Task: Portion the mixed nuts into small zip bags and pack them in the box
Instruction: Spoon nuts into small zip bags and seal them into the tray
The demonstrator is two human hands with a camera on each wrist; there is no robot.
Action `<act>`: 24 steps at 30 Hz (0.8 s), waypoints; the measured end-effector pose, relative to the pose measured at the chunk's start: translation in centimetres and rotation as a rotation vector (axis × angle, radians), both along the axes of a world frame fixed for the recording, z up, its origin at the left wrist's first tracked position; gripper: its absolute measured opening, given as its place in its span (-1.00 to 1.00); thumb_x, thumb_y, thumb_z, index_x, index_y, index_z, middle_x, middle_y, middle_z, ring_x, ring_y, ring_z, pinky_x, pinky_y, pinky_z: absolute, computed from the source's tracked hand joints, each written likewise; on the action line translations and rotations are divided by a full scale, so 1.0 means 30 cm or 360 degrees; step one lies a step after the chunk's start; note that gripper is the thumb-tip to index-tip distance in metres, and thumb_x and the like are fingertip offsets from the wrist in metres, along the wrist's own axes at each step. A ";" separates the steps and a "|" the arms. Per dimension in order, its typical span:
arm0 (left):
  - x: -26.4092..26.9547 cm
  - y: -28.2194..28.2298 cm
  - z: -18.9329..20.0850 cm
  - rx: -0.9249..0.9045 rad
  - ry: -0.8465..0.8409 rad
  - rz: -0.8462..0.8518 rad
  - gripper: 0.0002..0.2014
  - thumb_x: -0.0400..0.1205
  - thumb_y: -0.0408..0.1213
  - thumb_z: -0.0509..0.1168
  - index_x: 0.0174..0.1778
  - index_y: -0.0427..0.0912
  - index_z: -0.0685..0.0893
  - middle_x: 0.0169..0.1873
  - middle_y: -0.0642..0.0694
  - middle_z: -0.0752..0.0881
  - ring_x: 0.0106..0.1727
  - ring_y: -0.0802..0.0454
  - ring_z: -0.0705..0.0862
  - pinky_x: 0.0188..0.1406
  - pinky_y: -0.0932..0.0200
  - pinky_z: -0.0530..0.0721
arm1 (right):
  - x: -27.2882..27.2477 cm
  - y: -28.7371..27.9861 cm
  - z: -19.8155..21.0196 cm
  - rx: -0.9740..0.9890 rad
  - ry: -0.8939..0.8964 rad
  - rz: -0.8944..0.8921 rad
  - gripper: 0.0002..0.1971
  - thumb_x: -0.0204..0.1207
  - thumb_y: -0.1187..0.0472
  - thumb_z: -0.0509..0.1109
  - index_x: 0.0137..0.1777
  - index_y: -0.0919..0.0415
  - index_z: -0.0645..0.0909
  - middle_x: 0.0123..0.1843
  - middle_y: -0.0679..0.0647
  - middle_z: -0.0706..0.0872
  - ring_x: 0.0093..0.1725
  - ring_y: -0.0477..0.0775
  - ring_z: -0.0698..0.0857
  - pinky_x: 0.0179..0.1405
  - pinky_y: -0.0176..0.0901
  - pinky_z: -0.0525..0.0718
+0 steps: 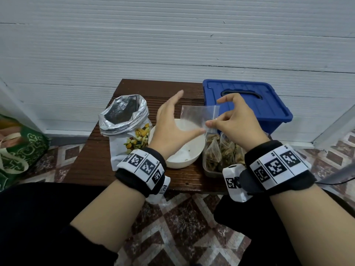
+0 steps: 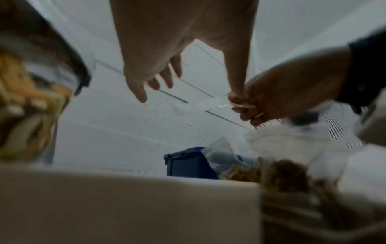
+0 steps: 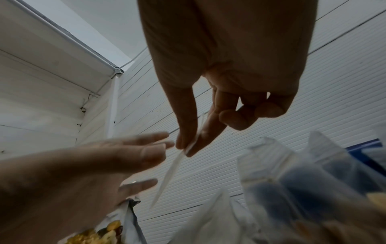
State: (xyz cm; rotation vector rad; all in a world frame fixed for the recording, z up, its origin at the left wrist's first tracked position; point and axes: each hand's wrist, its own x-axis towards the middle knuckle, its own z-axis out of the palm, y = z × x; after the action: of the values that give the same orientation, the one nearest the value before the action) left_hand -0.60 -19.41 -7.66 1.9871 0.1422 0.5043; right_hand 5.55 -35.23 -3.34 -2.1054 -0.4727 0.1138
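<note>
The right hand (image 1: 237, 120) pinched an empty zip bag (image 1: 196, 117) above the bowl (image 1: 184, 160) — the left hand (image 1: 172, 123), at its 9 o'clock, was spread, holding nothing.

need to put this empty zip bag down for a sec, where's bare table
Bare wood lies on the table left of and in front of the nut pouch, and along the near edge before the bowl. A strip behind the bowl is free. The right side is crowded: clear tub, blue box.

The left hand (image 2: 167, 54) reaches up with straight, spread fingers (image 2: 138, 92). Just right of it, the right hand (image 2: 282, 92) pinches a clear zip bag (image 2: 206, 103). Below the hands are a blurred pale bowl rim (image 2: 125, 198), a blue box (image 2: 185, 163) and bagged nuts (image 2: 240, 171).
</note>
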 end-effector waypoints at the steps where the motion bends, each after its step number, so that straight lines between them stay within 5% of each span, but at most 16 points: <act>1: -0.001 0.002 0.001 0.0260 -0.0046 -0.0084 0.00 0.29 0.01 0.63 0.60 0.08 0.23 0.54 0.21 0.27 0.61 0.19 0.15 0.53 0.33 0.11 | -0.001 -0.001 0.000 -0.0024 -0.0008 0.0001 -0.45 0.35 0.23 0.61 0.24 0.05 0.39 -0.42 -0.03 0.70 -0.52 -0.30 0.60 -0.26 -0.31 0.58; 5: 0.016 0.013 -0.001 0.0870 -0.0089 -0.0267 -0.03 0.28 0.14 0.60 0.59 0.11 0.31 0.55 0.17 0.35 0.63 0.15 0.13 0.51 0.17 -0.05 | -0.013 0.007 0.004 -0.0093 -0.0001 0.0057 -0.42 0.32 0.20 0.63 0.23 0.02 0.38 -0.44 -0.05 0.71 -0.40 -0.21 0.66 0.03 0.02 0.66; 10: 0.031 0.019 -0.010 0.0860 -0.0187 -0.0170 -0.30 0.33 0.19 0.53 0.40 0.18 0.54 0.18 0.38 0.46 0.31 0.47 0.25 0.31 0.55 -0.16 | -0.020 0.012 0.002 -0.0084 0.0012 0.0120 -0.41 0.32 0.21 0.63 0.24 -0.01 0.37 -0.37 -0.02 0.75 -0.27 -0.10 0.73 0.13 0.10 0.66; 13: 0.026 0.015 -0.010 0.0805 -0.0206 -0.0146 -0.34 0.29 0.32 0.41 0.30 0.18 0.58 0.10 0.43 0.49 0.25 0.50 0.31 0.29 0.54 -0.09 | -0.022 0.012 0.000 -0.0055 0.0020 0.0136 -0.47 0.36 0.12 0.60 0.24 0.00 0.40 -0.34 0.00 0.77 -0.28 -0.11 0.72 0.05 -0.01 0.67; 17: 0.022 0.024 -0.008 0.0625 -0.0236 -0.0119 -0.47 0.31 0.31 0.37 0.17 0.21 0.61 0.06 0.32 0.64 0.22 0.34 0.52 0.40 0.09 0.26 | -0.025 0.010 0.015 0.0072 0.0036 0.0102 -0.78 0.56 0.03 0.39 0.13 0.05 0.53 -0.41 -0.09 0.72 -0.48 -0.20 0.62 -0.48 -0.49 0.51; 20: 0.026 0.038 -0.008 0.0512 -0.0311 -0.0099 -0.56 0.35 0.24 0.45 0.09 0.16 0.68 0.03 0.25 0.70 0.18 0.25 0.61 0.32 -0.23 0.46 | -0.013 0.009 0.012 0.0050 -0.0031 0.0058 -0.92 0.61 0.09 0.34 0.03 0.03 0.62 -0.25 -0.04 0.80 -0.26 -0.01 0.71 -0.39 -0.50 0.55; 24: 0.029 0.050 -0.011 0.0427 -0.0310 -0.0058 -0.62 0.37 0.20 0.48 0.05 0.16 0.72 0.01 0.25 0.74 0.18 0.23 0.64 0.27 -0.25 0.53 | -0.007 0.007 0.000 0.0050 -0.0128 0.0014 -0.95 0.57 0.10 0.37 -0.04 -0.01 0.67 -0.20 0.04 0.80 -0.34 -0.21 0.65 -0.35 -0.48 0.54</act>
State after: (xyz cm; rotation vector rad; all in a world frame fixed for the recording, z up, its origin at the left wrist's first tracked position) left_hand 0.27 -17.91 -7.98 2.1820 -0.0876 0.7203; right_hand 5.33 -35.00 -3.34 -2.0832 -0.5282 0.0266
